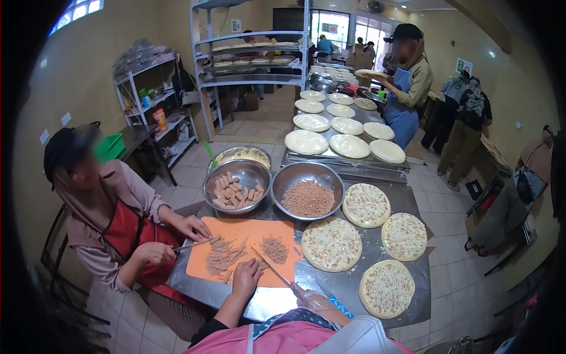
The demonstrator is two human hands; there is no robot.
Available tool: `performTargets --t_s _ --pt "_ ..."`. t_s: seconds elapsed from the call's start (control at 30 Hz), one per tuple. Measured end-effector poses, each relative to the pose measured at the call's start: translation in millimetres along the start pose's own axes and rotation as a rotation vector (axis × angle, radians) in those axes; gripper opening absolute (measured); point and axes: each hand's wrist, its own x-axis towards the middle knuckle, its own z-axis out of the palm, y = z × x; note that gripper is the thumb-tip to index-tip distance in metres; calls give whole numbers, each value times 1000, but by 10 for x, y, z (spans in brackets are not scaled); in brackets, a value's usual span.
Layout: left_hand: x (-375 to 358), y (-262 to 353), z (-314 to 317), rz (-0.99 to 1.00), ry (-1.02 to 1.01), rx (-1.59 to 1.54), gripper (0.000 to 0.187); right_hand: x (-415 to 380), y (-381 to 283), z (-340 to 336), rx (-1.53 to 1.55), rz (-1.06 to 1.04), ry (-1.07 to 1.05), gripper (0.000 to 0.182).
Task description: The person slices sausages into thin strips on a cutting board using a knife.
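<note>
Near steel table (271,304): crowded. Long far table (354,171) beyond it, rows of pale flat dough rounds (348,146) on top. Co-worker in red apron (138,227) at the left edge, both hands in at the board's left side, holding a second knife (184,247).

Orange rectangular cutting board (206,227) left of centre. Steel bowl of brown sausage-like sticks (221,205) and steel bowl of brown crumbly bits (295,211) sit side by side behind it, blocking the far side. Four cheese-flecked dough rounds (331,245) to the right; the nearest leaves a narrow margin at the table's right edge.

Bare steel along the board's near edge; some between board and lowest round, partly taken by a blue-and-white patterned handle (341,307).

Left hand (247,276): fingers together, bent, at the board's near edge by thin brown strips (227,256); grip, cannot tell. Right hand (311,299): closed round the handle end of a long slim knife (272,268), blade slanting over the board, tip between strips and chopped brown heap (275,250).
</note>
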Motion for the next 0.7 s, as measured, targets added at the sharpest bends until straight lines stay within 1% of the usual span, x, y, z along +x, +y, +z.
performTargets --t_s 0.27,0.37,0.5,0.67,0.7 --pt "-51 29 4 -36 5 79 45 -116 -17 99 1 23 -62 61" --pt "-40 61 -46 -26 -49 43 52 -43 16 1 -22 18 -48 62" --pt "-66 29 -101 2 -57 115 51 -95 -45 48 -9 26 -71 63" --pt "-90 -56 -66 -19 -50 7 40 -157 -129 99 -5 15 -130 64" --pt "-73 -48 -57 -16 -46 9 40 -148 -138 90 -7 11 -137 64"
